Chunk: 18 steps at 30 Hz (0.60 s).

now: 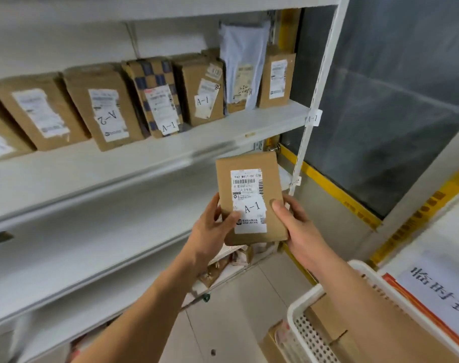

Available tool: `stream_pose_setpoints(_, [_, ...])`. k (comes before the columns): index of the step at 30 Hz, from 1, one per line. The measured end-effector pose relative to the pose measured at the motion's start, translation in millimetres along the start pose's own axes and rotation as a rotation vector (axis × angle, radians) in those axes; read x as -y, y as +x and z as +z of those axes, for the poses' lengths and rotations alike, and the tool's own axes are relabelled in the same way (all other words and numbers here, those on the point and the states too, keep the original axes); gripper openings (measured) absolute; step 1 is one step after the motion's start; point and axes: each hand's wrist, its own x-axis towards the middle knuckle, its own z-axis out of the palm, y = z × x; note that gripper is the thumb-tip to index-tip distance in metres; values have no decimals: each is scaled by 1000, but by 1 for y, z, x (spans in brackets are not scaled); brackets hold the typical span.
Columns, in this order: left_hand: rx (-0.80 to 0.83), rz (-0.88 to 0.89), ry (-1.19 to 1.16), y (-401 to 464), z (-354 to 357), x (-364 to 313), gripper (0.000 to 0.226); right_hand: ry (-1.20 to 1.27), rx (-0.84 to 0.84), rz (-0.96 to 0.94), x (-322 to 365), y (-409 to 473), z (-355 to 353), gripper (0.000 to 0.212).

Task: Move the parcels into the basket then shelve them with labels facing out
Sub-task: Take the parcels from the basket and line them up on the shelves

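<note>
A small brown cardboard parcel (pixel 265 195) with a white label marked "A-1" is held upright in front of the shelves, label toward me. My left hand (pixel 212 226) grips its lower left edge, thumb across the label. My right hand (pixel 296 226) grips its lower right edge, thumb on the front. The white perforated basket (pixel 301 310) sits at the lower right with brown parcels (pixel 328 320) inside. On the upper shelf (pixel 171 150) stand several parcels (pixel 202 87) with labels facing out.
White metal shelving fills the left, its middle shelf (pixel 92 231) bare. A white upright post (pixel 314 100) bounds the rack on the right. Behind it is a dark glass panel (pixel 393 113) with yellow trim. A white sheet with black characters (pixel 443 292) lies at far right.
</note>
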Motion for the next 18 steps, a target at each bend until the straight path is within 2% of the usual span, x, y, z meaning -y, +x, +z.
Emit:
stream_pose_setpoints(2, [-27,44,19,-2,-31,-5,45,-96,61,11,5,2,26,52])
stream_pose_setpoints(5, [-39,88,58,-4,-74,-8,58,-222,97,14,9,9,64,57])
stream_pose_setpoints(11, [-81,137,58,-6,-142,-20,62,-291,175,-62,16,15,135,58])
stream_pose_setpoints(13, [-124,142,30,-7,-162,-23,63,-296,238,-70,20,19,154,55])
stream_pose_setpoints(18, [-176,208,7,-7,-210,-38,61,-307,419,-114,39,44,203,62])
